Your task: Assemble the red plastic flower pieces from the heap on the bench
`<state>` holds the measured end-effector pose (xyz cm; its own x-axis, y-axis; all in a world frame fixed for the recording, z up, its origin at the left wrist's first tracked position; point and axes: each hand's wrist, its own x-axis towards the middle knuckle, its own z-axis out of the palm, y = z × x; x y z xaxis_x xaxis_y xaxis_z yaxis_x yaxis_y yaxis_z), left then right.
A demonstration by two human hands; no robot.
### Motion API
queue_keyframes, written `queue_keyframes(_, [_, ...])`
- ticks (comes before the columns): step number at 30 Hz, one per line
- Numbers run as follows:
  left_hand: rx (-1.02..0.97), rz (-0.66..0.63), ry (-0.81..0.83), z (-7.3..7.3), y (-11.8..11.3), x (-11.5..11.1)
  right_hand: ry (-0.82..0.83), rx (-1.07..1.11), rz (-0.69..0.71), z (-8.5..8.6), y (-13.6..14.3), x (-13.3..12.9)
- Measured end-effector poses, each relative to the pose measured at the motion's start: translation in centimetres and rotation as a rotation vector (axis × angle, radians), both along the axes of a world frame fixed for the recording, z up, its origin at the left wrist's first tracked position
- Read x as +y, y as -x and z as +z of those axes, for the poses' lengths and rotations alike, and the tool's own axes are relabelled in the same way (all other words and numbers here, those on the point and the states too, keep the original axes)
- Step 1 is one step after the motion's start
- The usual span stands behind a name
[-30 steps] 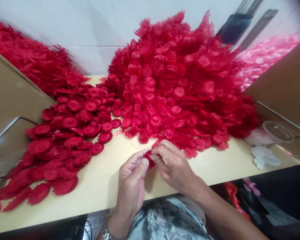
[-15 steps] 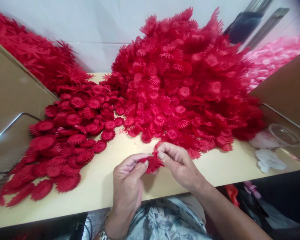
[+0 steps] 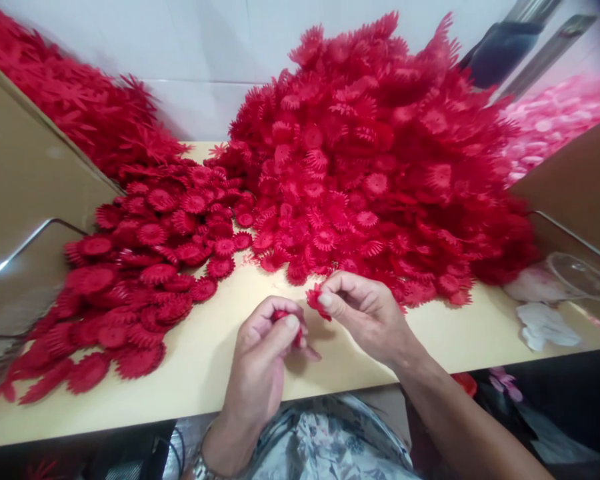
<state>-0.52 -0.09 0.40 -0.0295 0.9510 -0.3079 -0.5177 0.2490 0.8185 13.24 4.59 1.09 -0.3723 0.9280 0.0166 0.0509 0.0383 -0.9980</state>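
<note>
My left hand (image 3: 265, 347) is closed round a red fringed flower piece (image 3: 281, 315), mostly hidden by thumb and fingers. To its right, my right hand (image 3: 363, 313) pinches another red flower piece (image 3: 317, 301) between thumb and forefinger. The two hands are apart, just above the table's front part. Behind them rises a big heap of red fringed flower pieces (image 3: 375, 183). On the left, a spread of thicker-looking, round red flower pieces (image 3: 150, 275) reaches toward the table's front edge.
Cardboard panels flank the pale table (image 3: 200, 373), a left panel (image 3: 25, 153) and a right panel (image 3: 575, 180). More red petal shapes (image 3: 75, 107) lie back left, pink ones (image 3: 555, 127) back right. A clear plastic cup (image 3: 575, 277) and white crumpled tissue (image 3: 545, 325) are at right.
My hands have moved apart. The red pieces held together between them are now separate, one in each hand. My left fingers have curled further round theirs. The view has shifted slightly.
</note>
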Motion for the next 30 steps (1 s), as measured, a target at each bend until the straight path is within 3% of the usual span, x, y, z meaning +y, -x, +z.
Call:
queue_keyframes(4, [0.277,0.061,-0.102,-0.9,-0.4,-0.2,-0.149,-0.128,-0.012,0.2,0.3,-0.4])
queue_keyframes(8, [0.403,0.067,-0.128,-1.6,-0.5,0.0,-0.227,-0.220,-0.019,0.2,0.3,-0.8])
queue_keyframes(12, [0.522,0.086,-0.135,-1.6,-0.5,0.1,-0.283,-0.270,-0.061,-0.2,0.3,-1.1])
queue_keyframes(16, [0.400,0.057,-0.127,-1.4,-0.4,0.1,-0.301,-0.270,-0.091,-0.4,0.6,-1.3])
queue_keyframes(22, [0.127,0.062,-0.090,-1.2,-0.2,0.0,-0.189,-0.183,-0.042,-0.3,1.0,-1.4])
queue_keyframes(30, [0.307,0.012,-0.190,-1.4,0.7,-0.1,-0.098,-0.069,0.084,-0.4,0.4,-0.8])
